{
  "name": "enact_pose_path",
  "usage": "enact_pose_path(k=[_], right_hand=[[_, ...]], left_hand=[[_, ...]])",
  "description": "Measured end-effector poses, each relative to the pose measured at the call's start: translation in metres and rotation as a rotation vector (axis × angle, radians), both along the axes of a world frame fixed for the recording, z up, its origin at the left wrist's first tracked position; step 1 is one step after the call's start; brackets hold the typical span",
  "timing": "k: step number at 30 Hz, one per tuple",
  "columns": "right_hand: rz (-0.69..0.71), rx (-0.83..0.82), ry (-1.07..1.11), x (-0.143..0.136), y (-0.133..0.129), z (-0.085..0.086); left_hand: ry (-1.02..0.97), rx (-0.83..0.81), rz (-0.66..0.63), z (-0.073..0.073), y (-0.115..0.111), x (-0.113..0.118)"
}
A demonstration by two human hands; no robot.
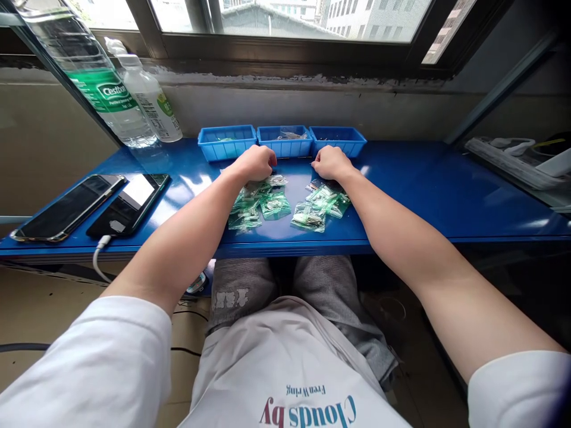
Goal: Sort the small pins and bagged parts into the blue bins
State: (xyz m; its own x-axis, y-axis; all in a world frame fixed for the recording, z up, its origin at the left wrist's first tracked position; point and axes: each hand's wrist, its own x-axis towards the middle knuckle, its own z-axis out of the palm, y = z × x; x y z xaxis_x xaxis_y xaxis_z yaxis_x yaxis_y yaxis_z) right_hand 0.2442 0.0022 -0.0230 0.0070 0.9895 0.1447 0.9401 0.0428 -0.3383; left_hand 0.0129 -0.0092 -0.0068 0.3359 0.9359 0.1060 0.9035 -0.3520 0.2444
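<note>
**Two loose piles, hidden fingertips**

The left hand [256, 163] and right hand [332, 162] had curled fingers; whether those were clamped on anything, I could not tell. Just nearer the body than the left fingers lay the left pile of bags [248, 208]; below the right fingers, the right pile of bags [310, 216]. A dragging wrist could have mixed them. Just beyond the fingers, a knuckle could have knocked the blue trays [292, 148]. Well left, a snagged cable [95, 261] could have pulled the phone [129, 208] off the desk [414, 196].
</note>
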Motion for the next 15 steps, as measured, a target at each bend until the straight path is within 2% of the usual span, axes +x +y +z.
enact_pose_path(k=[5,10,15], right_hand=[[-0.029,0.017,0.005,-0.0056,-0.0061,0.003],[0.038,0.059,-0.093,-0.0083,-0.0064,0.0007],[0.081,0.083,-0.056,-0.0028,0.0019,-0.0053]], left_hand=[[0.021,-0.003,0.015,0.0036,-0.0025,0.0024],[0.037,-0.006,0.021,0.006,-0.0047,0.005],[-0.003,-0.005,0.016,0.0043,-0.0048,0.0042]])
